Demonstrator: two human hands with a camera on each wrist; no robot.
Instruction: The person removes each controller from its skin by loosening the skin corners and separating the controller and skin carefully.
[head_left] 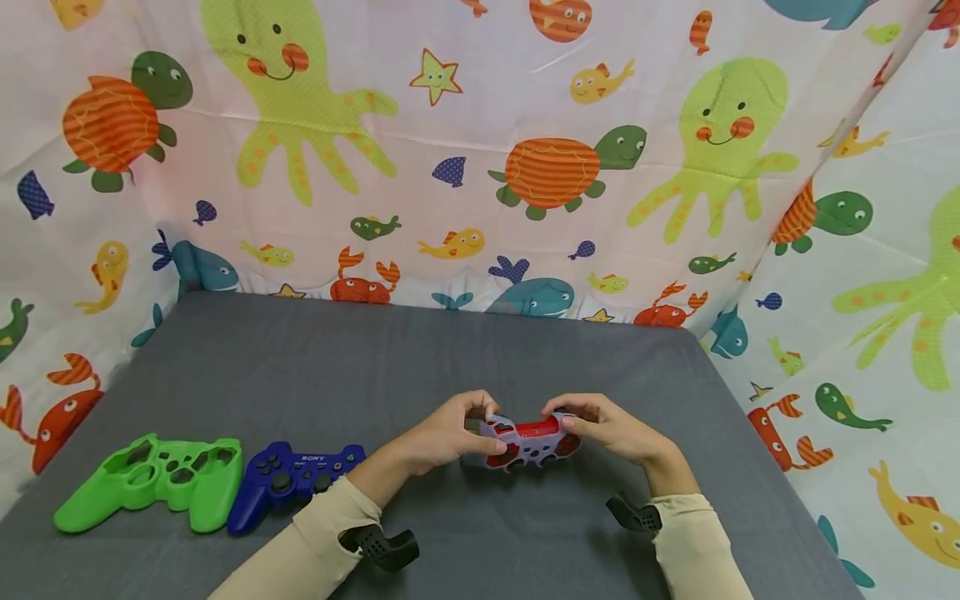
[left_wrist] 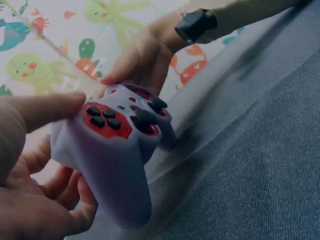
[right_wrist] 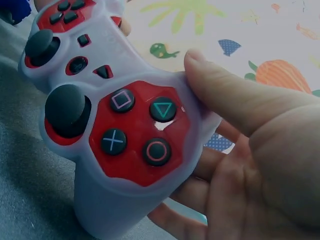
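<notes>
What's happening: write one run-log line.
left hand: holds red gamepad in lilac sleeve | right hand: holds its other end | green controller cover: on gray cloth beside blue SONY gamepad
</notes>
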